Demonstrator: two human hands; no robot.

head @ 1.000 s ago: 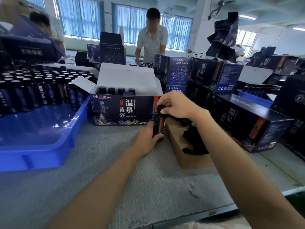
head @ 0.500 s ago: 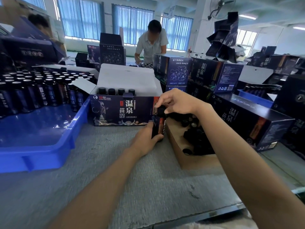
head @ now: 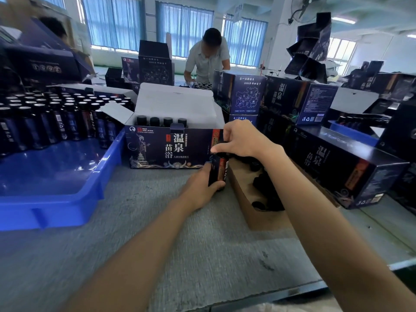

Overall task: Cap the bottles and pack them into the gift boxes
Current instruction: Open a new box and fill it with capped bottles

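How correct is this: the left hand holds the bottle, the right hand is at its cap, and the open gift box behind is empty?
Not fully. The left hand holds the bottle and the right hand is at its cap, but the open gift box is not empty: the head view shows four capped bottles in a row inside it.

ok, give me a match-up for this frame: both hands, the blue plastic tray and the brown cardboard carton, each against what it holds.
Things:
1. left hand
2. right hand
3. blue plastic tray
4. brown cardboard carton

Holds:
A. loose black caps
B. body of the small dark labelled bottle
C. black cap on top of that bottle
D. rows of standing dark bottles

Pairs: 1-B, 2-C, 3-D, 4-A
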